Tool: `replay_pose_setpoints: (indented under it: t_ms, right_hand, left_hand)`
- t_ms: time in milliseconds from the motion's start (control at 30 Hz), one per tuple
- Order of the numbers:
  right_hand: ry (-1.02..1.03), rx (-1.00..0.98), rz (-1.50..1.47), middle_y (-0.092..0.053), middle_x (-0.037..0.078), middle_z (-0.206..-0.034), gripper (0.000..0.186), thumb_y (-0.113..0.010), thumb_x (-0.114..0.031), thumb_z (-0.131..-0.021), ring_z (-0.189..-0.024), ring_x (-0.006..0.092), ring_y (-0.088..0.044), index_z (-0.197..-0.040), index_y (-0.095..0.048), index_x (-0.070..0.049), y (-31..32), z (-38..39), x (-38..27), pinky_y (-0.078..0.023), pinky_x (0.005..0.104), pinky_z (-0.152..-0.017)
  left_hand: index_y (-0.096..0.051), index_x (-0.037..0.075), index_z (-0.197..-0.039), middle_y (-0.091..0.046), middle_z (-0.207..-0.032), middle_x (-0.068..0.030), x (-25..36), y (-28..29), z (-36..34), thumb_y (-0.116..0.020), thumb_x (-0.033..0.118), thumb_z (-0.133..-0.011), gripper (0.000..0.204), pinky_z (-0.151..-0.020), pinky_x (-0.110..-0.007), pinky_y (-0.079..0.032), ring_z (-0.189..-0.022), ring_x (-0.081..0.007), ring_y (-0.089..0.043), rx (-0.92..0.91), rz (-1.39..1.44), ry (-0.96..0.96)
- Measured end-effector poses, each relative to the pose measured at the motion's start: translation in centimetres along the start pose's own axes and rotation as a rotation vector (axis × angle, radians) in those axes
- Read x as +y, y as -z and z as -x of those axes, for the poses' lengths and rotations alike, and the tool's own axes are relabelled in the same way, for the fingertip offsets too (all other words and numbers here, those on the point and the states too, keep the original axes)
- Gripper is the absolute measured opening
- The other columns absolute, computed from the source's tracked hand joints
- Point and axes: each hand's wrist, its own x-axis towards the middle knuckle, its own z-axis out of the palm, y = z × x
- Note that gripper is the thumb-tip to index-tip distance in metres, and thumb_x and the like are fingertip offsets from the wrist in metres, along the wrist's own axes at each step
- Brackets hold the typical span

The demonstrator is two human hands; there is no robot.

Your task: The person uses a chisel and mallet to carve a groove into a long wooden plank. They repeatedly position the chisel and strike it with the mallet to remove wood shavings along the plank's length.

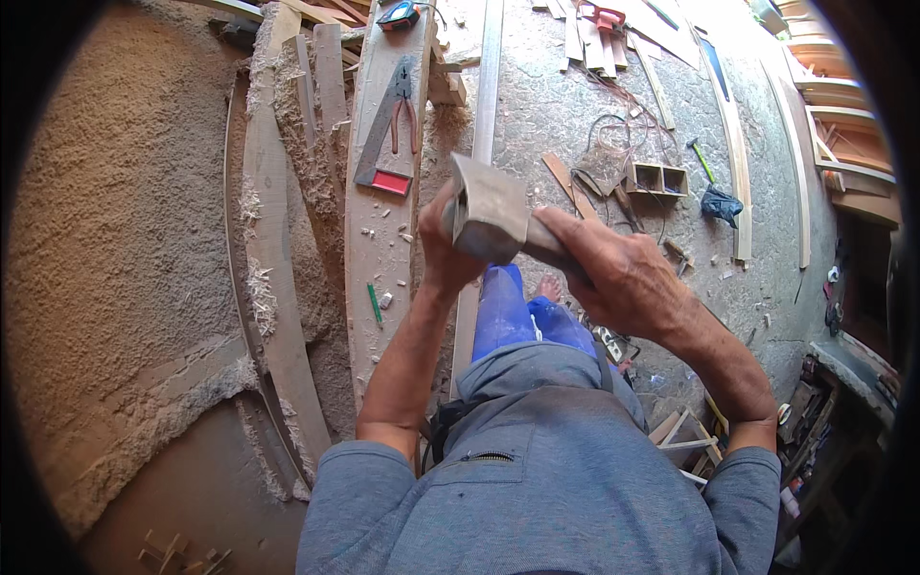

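Observation:
Held up in front of my body is a short-handled, adze-like tool (494,209) with a broad, worn, greyish head. My right hand (623,273) wraps round its handle. On the other side, my left hand (441,240) is closed at the head, whose bulk hides most of the fingers. Below and left of the tool, a long pale board (369,259) carries a carpenter's square (377,149) with a red stock. Pliers (402,120) with reddish handles lie over the square. A green pencil-like stick (374,305) and wood chips rest nearer me on this board.
A tape measure (398,14) sits at the board's far end. Rough planks (278,220) and sawdust (134,192) fill the left. On the floor lie a two-compartment wooden box (656,180), a green-handled tool (702,160), cables (623,134) and long wood strips (736,172).

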Motion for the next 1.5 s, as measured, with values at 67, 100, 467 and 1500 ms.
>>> replay_pose_setpoints:
  t_ms: [67, 100, 467, 1500]
  right_hand:
    - [-0.020, 0.187, -0.091, -0.072, 0.021, -0.104, 0.066, -0.068, -0.001, -0.088, -0.084, 0.0329, -0.074, -0.149, -0.044, -0.009, 0.2, -0.9, 0.7, -0.060, 0.0440, -0.071]
    - [-0.053, 0.211, -0.106, -0.072, 0.020, -0.102, 0.065, -0.069, -0.003, -0.088, -0.082, 0.0310, -0.074, -0.148, -0.045, -0.010, 0.6, -1.6, 0.8, -0.059, 0.0428, -0.070]
    - [-0.267, 0.205, 0.075, -0.067, 0.014, -0.087, 0.059, -0.062, -0.007, -0.097, -0.071, 0.0200, -0.069, -0.151, -0.039, -0.014, 3.1, -7.1, 5.2, -0.059, 0.0422, -0.067]
    - [-0.106, -0.279, 0.266, -0.070, 0.017, -0.092, 0.058, -0.055, -0.005, -0.091, -0.080, 0.0253, -0.070, -0.147, -0.046, -0.015, 1.0, -15.0, 13.2, -0.057, 0.0409, -0.067]
  left_hand:
    - [-0.068, 0.003, -0.095, -0.074, -0.093, -0.0120, -4.3, -2.2, -3.7, -0.084, 0.022, -0.080, 0.029, -0.071, -0.037, -0.059, -0.081, -0.0247, -0.074, -0.010, -0.005, 0.070]
    - [-0.068, 0.003, -0.092, -0.074, -0.086, -0.0103, -7.6, -3.3, -5.6, -0.082, 0.021, -0.080, 0.026, -0.069, -0.037, -0.058, -0.077, -0.0221, -0.073, -0.022, -0.060, -0.007]
    - [-0.073, 0.004, -0.101, -0.074, -0.084, -0.0074, -6.4, -4.7, -6.3, -0.081, 0.017, -0.077, 0.029, -0.071, -0.033, -0.059, -0.075, -0.0167, -0.072, 0.039, -0.026, 0.199]
    - [-0.072, 0.004, -0.100, -0.078, -0.092, -0.0105, -12.3, -7.1, -7.9, -0.087, 0.032, -0.082, 0.036, -0.079, -0.041, -0.057, -0.087, -0.0248, -0.075, 0.087, -0.203, 0.546]
